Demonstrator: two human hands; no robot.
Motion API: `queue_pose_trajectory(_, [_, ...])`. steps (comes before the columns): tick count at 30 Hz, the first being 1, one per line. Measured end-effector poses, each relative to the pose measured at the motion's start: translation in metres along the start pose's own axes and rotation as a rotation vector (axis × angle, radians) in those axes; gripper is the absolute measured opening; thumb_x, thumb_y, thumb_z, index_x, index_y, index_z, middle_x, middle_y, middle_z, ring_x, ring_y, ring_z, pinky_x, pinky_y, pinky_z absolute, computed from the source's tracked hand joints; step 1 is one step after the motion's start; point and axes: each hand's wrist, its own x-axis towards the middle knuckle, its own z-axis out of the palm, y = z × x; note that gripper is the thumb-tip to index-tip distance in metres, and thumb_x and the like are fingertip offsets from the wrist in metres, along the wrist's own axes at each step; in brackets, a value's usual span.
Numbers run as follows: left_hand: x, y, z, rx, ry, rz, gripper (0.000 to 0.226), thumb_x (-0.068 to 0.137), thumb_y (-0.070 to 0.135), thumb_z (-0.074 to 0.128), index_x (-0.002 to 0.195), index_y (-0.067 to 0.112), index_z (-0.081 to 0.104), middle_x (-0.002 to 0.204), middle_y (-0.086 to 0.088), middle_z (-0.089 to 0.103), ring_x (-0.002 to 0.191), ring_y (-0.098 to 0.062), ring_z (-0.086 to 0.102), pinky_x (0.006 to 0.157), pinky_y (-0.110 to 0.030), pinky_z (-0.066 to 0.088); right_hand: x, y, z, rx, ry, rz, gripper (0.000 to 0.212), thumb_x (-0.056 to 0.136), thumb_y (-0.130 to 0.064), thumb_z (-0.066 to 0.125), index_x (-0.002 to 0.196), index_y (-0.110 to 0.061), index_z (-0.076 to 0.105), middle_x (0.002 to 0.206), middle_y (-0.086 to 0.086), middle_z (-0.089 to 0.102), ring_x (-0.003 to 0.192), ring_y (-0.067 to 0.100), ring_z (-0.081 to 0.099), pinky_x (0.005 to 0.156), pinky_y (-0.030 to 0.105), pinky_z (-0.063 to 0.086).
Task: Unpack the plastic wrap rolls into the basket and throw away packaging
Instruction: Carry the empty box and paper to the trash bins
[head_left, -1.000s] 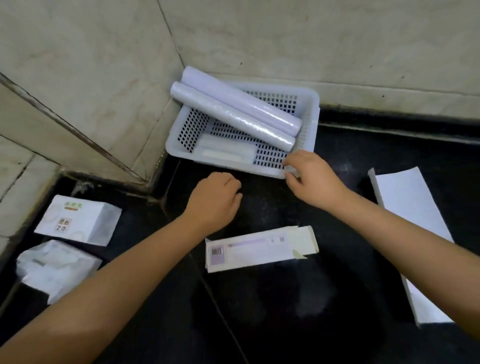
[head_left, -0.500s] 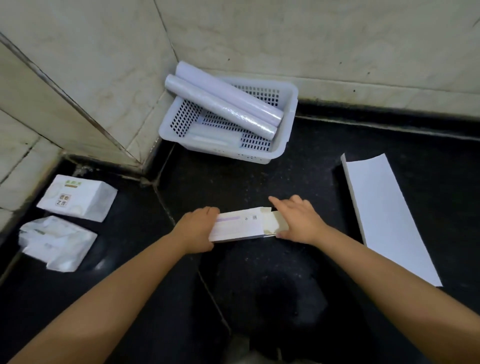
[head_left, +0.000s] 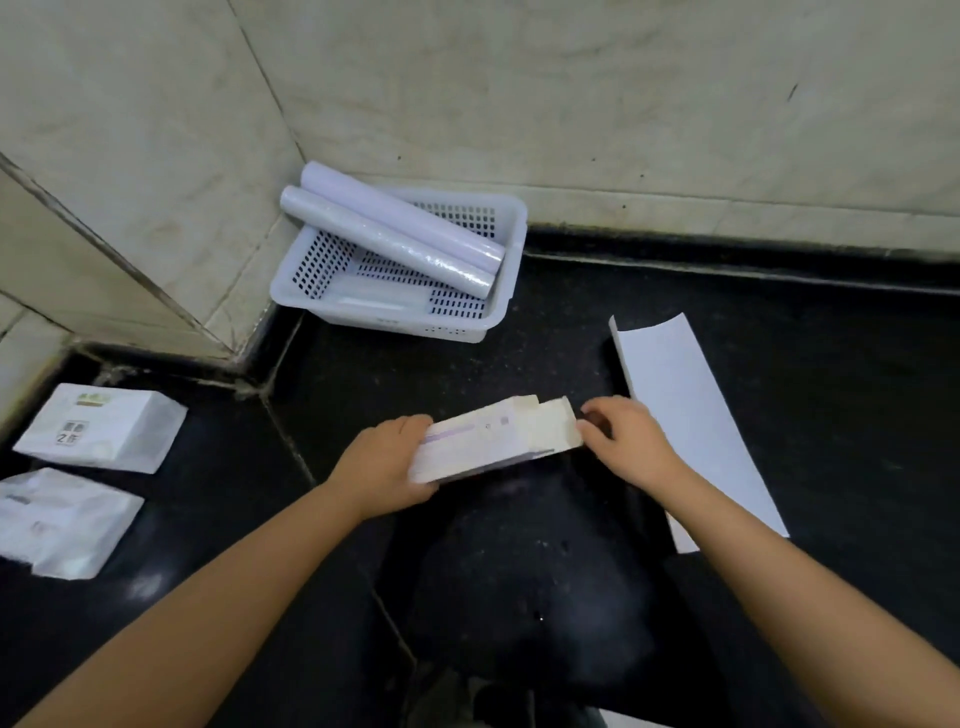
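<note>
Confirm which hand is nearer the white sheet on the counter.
Right. The right hand sits just left of the sheet, at the box's open end; the left hand grips the box's far end.

glossy black floor (head_left: 779, 364), perforated plastic basket (head_left: 511, 270)

Left hand (head_left: 382, 467) grips the carton (head_left: 493, 439) at its near end, right hand (head_left: 626, 441) at the open flap end. Two rolls (head_left: 395, 234) lie slanted in the white basket (head_left: 511, 270) by the wall; a flattened box (head_left: 691, 415) lies right.
</note>
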Motion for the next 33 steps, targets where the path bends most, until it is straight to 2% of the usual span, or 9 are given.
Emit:
queue_pose_trajectory(4, [0.013, 0.043, 0.005, -0.125, 0.114, -0.065, 0.053, 0.076, 0.052, 0.063, 0.113, 0.016, 0.05, 0.11, -0.002, 0.061, 0.095, -0.021, 0.06, 0.078, -0.033, 0.05, -0.03, 0.046, -0.031, -0.165, 0.164, 0.26, 0.041, 0.086, -0.021, 0.059, 0.122, -0.003, 0.055, 0.128, 0.017, 0.055, 0.123, 0.036, 0.042, 0.1, 0.042, 0.036])
queue_pose_trajectory(10, [0.019, 0.079, 0.026, -0.037, 0.075, -0.175, 0.063, 0.079, 0.055, 0.056, 0.123, 0.012, 0.042, 0.116, -0.007, 0.058, 0.101, -0.024, 0.058, 0.082, -0.035, 0.048, -0.043, 0.07, -0.035, -0.148, 0.076, 0.65, 0.072, 0.079, -0.042, 0.065, 0.135, -0.01, 0.033, 0.135, 0.019, 0.046, 0.124, 0.038, 0.041, 0.1, 0.05, 0.036])
queue_pose_trajectory(13, [0.019, 0.084, 0.03, 0.019, 0.055, -0.252, 0.063, 0.08, 0.059, 0.053, 0.123, 0.013, 0.042, 0.119, -0.007, 0.057, 0.105, -0.023, 0.057, 0.085, -0.034, 0.047, -0.041, 0.079, -0.03, -0.035, 0.106, 0.746, 0.062, 0.084, -0.023, 0.061, 0.136, -0.008, 0.03, 0.131, 0.02, 0.051, 0.12, 0.037, 0.048, 0.101, 0.047, 0.035])
queue_pose_trajectory(15, [0.018, 0.084, 0.029, 0.013, 0.048, -0.29, 0.06, 0.081, 0.059, 0.051, 0.119, 0.012, 0.044, 0.119, -0.008, 0.056, 0.106, -0.024, 0.056, 0.085, -0.034, 0.047, -0.04, 0.084, -0.031, 0.038, 0.096, 0.801, 0.04, 0.085, -0.012, 0.054, 0.124, -0.006, 0.045, 0.123, 0.019, 0.058, 0.113, 0.036, 0.053, 0.098, 0.042, 0.038])
queue_pose_trajectory(19, [0.019, 0.085, 0.025, -0.062, 0.036, -0.312, 0.059, 0.086, 0.056, 0.049, 0.118, 0.008, 0.045, 0.12, -0.013, 0.056, 0.109, -0.027, 0.056, 0.087, -0.037, 0.047, -0.043, 0.086, -0.034, 0.189, 0.102, 0.739, 0.015, 0.082, 0.0, 0.046, 0.083, -0.002, 0.061, 0.094, 0.019, 0.063, 0.093, 0.035, 0.059, 0.068, 0.028, 0.04])
queue_pose_trajectory(22, [0.022, 0.089, 0.021, -0.156, 0.038, -0.332, 0.059, 0.086, 0.053, 0.051, 0.12, 0.005, 0.045, 0.122, -0.015, 0.055, 0.11, -0.027, 0.055, 0.087, -0.036, 0.047, -0.047, 0.084, -0.035, 0.256, 0.154, 0.676, 0.029, 0.081, 0.001, 0.046, 0.055, -0.013, 0.044, 0.071, 0.009, 0.054, 0.076, 0.028, 0.052, 0.055, 0.026, 0.034])
queue_pose_trajectory(24, [0.024, 0.091, 0.019, -0.192, 0.044, -0.342, 0.057, 0.086, 0.05, 0.054, 0.118, 0.003, 0.047, 0.12, -0.015, 0.054, 0.108, -0.027, 0.055, 0.085, -0.035, 0.047, -0.052, 0.083, -0.037, 0.29, 0.184, 0.656, 0.026, 0.081, 0.001, 0.045, 0.057, -0.011, 0.044, 0.066, 0.005, 0.051, 0.075, 0.026, 0.05, 0.049, 0.026, 0.031])
queue_pose_trajectory(29, [0.028, 0.108, 0.018, -0.413, 0.052, -0.329, 0.048, 0.079, 0.036, 0.063, 0.111, 0.002, 0.051, 0.115, -0.015, 0.053, 0.1, -0.03, 0.055, 0.077, -0.032, 0.044, -0.082, 0.087, -0.046, 0.316, 0.244, 0.626, 0.018, 0.084, 0.0, 0.041, 0.083, -0.002, 0.059, 0.08, 0.008, 0.054, 0.074, 0.023, 0.049, 0.047, 0.02, 0.032])
queue_pose_trajectory(33, [0.038, 0.139, 0.016, -0.528, 0.016, -0.238, 0.053, 0.078, 0.03, 0.067, 0.116, -0.002, 0.05, 0.12, -0.018, 0.052, 0.107, -0.032, 0.055, 0.085, -0.036, 0.047, -0.112, 0.095, -0.061, 0.321, 0.289, 0.685, 0.02, 0.084, -0.001, 0.041, 0.069, -0.009, 0.052, 0.074, 0.006, 0.053, 0.071, 0.022, 0.048, 0.047, 0.023, 0.032])
